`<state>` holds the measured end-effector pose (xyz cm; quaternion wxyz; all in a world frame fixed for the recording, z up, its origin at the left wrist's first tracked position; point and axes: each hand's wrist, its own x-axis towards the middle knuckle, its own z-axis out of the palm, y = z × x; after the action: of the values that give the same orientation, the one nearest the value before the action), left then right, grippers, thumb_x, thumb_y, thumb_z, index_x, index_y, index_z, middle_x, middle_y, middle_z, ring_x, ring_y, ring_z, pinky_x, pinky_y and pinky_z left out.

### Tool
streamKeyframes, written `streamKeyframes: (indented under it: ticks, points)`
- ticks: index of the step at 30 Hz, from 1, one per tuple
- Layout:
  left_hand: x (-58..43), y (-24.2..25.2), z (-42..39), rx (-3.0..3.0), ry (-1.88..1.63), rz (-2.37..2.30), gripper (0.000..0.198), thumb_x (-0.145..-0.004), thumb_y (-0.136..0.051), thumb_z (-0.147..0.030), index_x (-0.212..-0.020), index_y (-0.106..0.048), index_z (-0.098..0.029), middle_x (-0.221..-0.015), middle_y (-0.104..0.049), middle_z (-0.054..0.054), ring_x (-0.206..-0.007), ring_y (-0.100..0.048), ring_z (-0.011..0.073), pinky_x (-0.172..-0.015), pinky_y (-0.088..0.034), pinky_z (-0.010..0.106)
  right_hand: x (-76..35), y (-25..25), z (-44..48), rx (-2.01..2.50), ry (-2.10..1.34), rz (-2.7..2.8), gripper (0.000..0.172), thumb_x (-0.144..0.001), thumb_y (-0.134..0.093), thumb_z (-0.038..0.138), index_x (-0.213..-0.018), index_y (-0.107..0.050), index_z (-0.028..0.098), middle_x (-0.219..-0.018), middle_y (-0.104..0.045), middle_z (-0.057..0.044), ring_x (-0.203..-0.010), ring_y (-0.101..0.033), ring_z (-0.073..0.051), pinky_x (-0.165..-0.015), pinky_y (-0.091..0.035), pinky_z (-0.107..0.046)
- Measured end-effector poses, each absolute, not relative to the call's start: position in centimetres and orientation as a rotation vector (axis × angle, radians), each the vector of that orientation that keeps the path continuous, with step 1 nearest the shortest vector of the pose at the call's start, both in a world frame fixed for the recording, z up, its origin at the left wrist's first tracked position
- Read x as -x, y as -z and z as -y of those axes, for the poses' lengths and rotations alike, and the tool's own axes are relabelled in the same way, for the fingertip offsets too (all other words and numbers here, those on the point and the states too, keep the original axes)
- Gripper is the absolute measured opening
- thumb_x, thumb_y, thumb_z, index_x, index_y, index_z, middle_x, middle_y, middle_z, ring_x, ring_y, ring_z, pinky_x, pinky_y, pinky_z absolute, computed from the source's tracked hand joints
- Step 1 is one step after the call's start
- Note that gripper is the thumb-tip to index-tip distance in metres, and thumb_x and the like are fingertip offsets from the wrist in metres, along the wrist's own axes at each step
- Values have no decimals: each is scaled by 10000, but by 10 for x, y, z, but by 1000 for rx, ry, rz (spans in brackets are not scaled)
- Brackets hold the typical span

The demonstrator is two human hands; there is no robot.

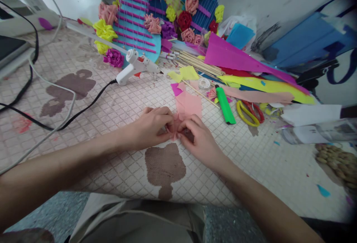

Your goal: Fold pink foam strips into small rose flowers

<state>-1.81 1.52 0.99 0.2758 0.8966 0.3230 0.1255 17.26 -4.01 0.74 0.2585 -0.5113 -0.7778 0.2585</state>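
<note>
Between my hands is a small piece of pink crepe paper [174,127], gathered and partly hidden by my fingers. My left hand [154,127] pinches its left side with thumb and fingers. On the other side my right hand [199,137] pinches it too, the fingertips of both hands almost meeting. Just beyond them, flat pink paper squares [192,105] lie on the patterned tablecloth [117,172], a small magenta paper piece [176,89] at their far corner.
A white glue gun [136,67] with a black cord lies beyond my left hand. To the right are a green cutter [225,105], scissors [247,112], wooden sticks [195,62] and long paper strips [245,58]. Paper flowers [105,31] adorn blue decorations [136,16] behind.
</note>
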Motion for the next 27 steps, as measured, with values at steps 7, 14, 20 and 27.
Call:
streamKeyframes:
  ticks: [7, 14, 20, 27]
  points:
    - [11, -7, -9, -2467, -389, -954, 140, -815, -617, -309, -816, -605, -169, -931, -581, 51, -898, -553, 214, -808, -364, 380, -169, -7, 40, 1421, -663, 2091, 140, -795, -538, 77, -813, -513, 214, -897, -505, -42, -906, -534, -204, -791, -471, -371]
    - [10, -8, -7, -2451, -317, -995, 138, -760, -654, -274, -839, -610, -170, -973, -568, 64, -948, -549, 248, -824, -362, 408, -171, -6, 40, 1408, -666, 2099, 137, -810, -537, 78, -822, -513, 213, -906, -513, -44, -927, -530, -200, -813, -466, -365]
    - [17, -11, -15, -2392, -292, -895, 182, -723, -686, -271, -869, -620, -186, -975, -582, 48, -941, -559, 235, -849, -358, 413, -167, -4, 41, 1452, -612, 2103, 91, -827, -545, 133, -817, -498, 210, -908, -511, -51, -904, -527, -207, -796, -467, -374]
    - [16, -11, -22, -2314, -338, -897, 49, -812, -591, -199, -834, -584, -156, -874, -633, 40, -840, -577, 183, -797, -389, 341, -166, -2, 42, 1473, -595, 2116, 123, -818, -615, 224, -816, -492, 210, -922, -504, -51, -912, -524, -215, -807, -468, -385]
